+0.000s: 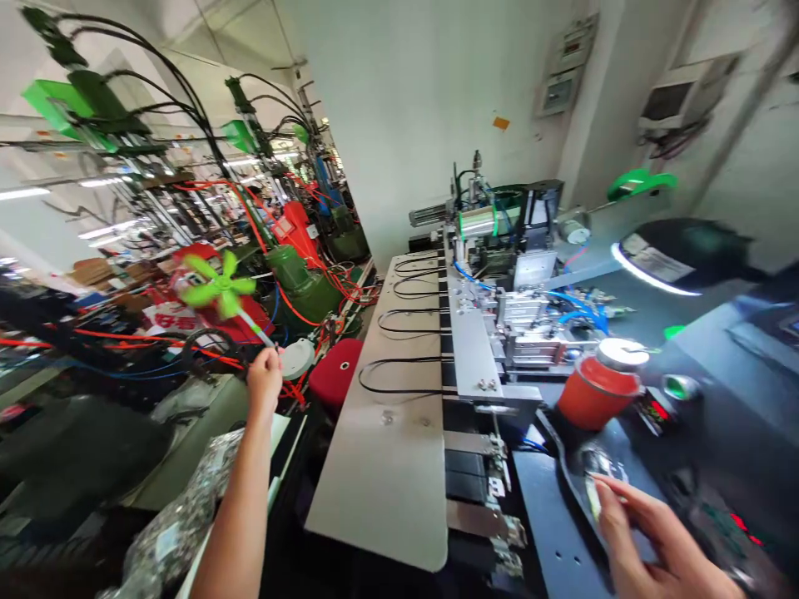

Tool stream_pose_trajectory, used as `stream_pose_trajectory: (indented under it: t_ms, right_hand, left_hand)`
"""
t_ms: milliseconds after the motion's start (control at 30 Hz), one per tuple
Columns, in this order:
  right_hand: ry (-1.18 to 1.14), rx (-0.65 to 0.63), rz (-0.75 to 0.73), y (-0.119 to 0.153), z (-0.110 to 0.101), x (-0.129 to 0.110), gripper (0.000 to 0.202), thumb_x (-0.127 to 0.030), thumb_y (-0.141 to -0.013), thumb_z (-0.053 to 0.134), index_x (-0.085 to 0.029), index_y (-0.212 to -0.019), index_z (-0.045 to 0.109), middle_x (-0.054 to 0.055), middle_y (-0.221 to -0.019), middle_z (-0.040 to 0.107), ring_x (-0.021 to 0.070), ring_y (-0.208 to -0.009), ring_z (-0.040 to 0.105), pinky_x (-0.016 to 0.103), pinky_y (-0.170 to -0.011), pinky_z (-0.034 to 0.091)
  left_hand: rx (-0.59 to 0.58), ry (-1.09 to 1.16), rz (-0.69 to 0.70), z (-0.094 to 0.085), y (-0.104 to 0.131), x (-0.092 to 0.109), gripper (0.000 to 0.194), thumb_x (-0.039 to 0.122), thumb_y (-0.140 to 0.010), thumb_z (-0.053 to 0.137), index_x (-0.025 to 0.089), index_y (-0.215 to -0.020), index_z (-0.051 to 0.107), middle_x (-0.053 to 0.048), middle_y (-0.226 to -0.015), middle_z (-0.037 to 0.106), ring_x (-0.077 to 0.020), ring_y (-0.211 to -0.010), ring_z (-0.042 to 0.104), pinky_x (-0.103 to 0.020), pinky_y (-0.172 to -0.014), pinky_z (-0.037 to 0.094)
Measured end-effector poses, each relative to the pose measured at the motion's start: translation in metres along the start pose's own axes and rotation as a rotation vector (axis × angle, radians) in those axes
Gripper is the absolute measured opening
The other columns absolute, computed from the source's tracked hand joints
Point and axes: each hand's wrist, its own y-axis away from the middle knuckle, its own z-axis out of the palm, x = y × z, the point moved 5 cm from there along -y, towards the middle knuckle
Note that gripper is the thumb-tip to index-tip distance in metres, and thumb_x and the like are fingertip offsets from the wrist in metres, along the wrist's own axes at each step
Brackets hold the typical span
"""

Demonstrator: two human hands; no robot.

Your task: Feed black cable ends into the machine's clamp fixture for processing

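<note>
At eight o'clock, your left hand (265,378) grips the fan (223,285) stem-first, likely avoiding its blades (240,286); at four, your right hand (649,532) pinches a pale sliver (593,497).

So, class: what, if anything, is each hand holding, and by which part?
The left hand seems to grip the green fan by its stem's lower end. The right hand seems to pinch a small pale piece, part unclear.

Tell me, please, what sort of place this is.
Probably a factory workshop: tall green machines stand on the left, and black cord loops lie on a metal plate beside a metal mechanism with blue tubes.
</note>
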Motion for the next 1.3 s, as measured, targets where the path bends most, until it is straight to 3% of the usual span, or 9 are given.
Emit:
stream_pose_trajectory:
  t_ms: [67,133,233,333,533,667,733,1033,1300]
  right_hand:
    - [0.007,-0.014,-0.045,-0.004,0.003,-0.02,0.031,-0.047,-0.088,0.058,-0.018,-0.09,0.069,0.007,-0.072,0.071,0.0181,-0.056,0.066,0.024,-0.047,0.045]
    - [-0.065,-0.05,-0.053,-0.008,0.009,-0.033,0.029,-0.045,-0.089,0.056,-0.018,-0.085,0.069,0.004,-0.068,0.069,0.016,-0.052,0.063,0.023,-0.049,0.047]
    - [-0.252,-0.213,0.027,-0.006,0.024,-0.042,0.027,-0.04,-0.092,0.053,-0.019,-0.084,0.068,0.002,-0.067,0.066,0.0147,-0.053,0.061,0.022,-0.05,0.047]
    - [-0.414,-0.391,0.115,0.001,0.041,-0.052,0.024,-0.037,-0.093,0.053,-0.018,-0.086,0.067,0.003,-0.073,0.067,0.0158,-0.064,0.062,0.022,-0.058,0.049]
    - [-0.469,-0.387,0.2,0.005,0.052,-0.053,0.027,-0.036,-0.093,0.054,-0.016,-0.077,0.063,0.002,-0.069,0.06,0.0142,-0.062,0.053,0.023,-0.057,0.043]
    - [-0.39,-0.581,0.122,0.002,0.051,-0.055,0.03,-0.032,-0.091,0.057,-0.016,-0.065,0.059,-0.002,-0.059,0.053,0.0117,-0.056,0.045,0.023,-0.052,0.034]
    - [-0.38,-0.578,0.096,0.0,0.05,-0.057,0.031,-0.032,-0.09,0.058,-0.017,-0.064,0.059,-0.003,-0.057,0.051,0.0112,-0.054,0.043,0.022,-0.051,0.033]
    - [-0.287,0.028,-0.042,0.011,0.053,-0.076,0.021,-0.021,-0.094,0.051,-0.018,-0.074,0.057,-0.001,-0.062,0.054,0.0108,-0.051,0.047,0.022,-0.049,0.036]
    - [-0.298,-0.15,0.091,0.004,0.056,-0.056,0.028,-0.032,-0.096,0.047,-0.018,-0.074,0.057,-0.001,-0.061,0.057,0.0121,-0.052,0.049,0.022,-0.05,0.038]
  left_hand:
    - [-0.056,0.099,0.048,0.017,0.001,0.048,0.034,0.027,-0.095,0.029,0.016,-0.096,0.061,-0.002,-0.073,0.059,-0.0133,-0.065,0.054,-0.02,-0.055,0.041]
    - [-0.311,0.267,0.168,0.044,0.027,0.111,0.03,0.035,-0.091,0.042,0.016,-0.096,0.064,-0.002,-0.073,0.061,-0.0132,-0.064,0.055,-0.02,-0.055,0.042]
    - [-0.897,0.462,0.388,0.081,0.11,0.2,0.023,0.036,-0.086,0.053,0.018,-0.088,0.067,-0.001,-0.072,0.063,-0.012,-0.06,0.055,-0.02,-0.056,0.043]
    - [-1.098,0.483,0.563,0.092,0.178,0.24,0.023,0.032,-0.089,0.053,0.017,-0.08,0.067,0.0,-0.072,0.064,-0.012,-0.065,0.057,-0.021,-0.061,0.043]
    - [-1.044,0.453,0.746,0.107,0.2,0.234,0.021,0.028,-0.092,0.052,0.018,-0.082,0.067,-0.001,-0.076,0.064,-0.013,-0.07,0.058,-0.022,-0.066,0.043]
    - [-1.124,0.397,0.879,0.107,0.2,0.229,0.021,0.026,-0.093,0.05,0.02,-0.084,0.068,0.0,-0.08,0.063,-0.012,-0.07,0.057,-0.022,-0.065,0.041]
    - [-1.128,0.425,0.845,0.105,0.201,0.229,0.021,0.027,-0.093,0.051,0.019,-0.083,0.068,0.0,-0.078,0.062,-0.0121,-0.07,0.056,-0.022,-0.065,0.041]
    - [-1.003,0.647,0.432,0.111,0.211,0.23,0.031,0.039,-0.092,0.051,0.017,-0.075,0.064,-0.001,-0.072,0.06,-0.0121,-0.065,0.053,-0.021,-0.059,0.04]
    - [-0.902,0.466,0.534,0.114,0.2,0.23,0.029,0.032,-0.092,0.046,0.018,-0.072,0.063,-0.002,-0.073,0.062,-0.0141,-0.066,0.056,-0.024,-0.062,0.04]
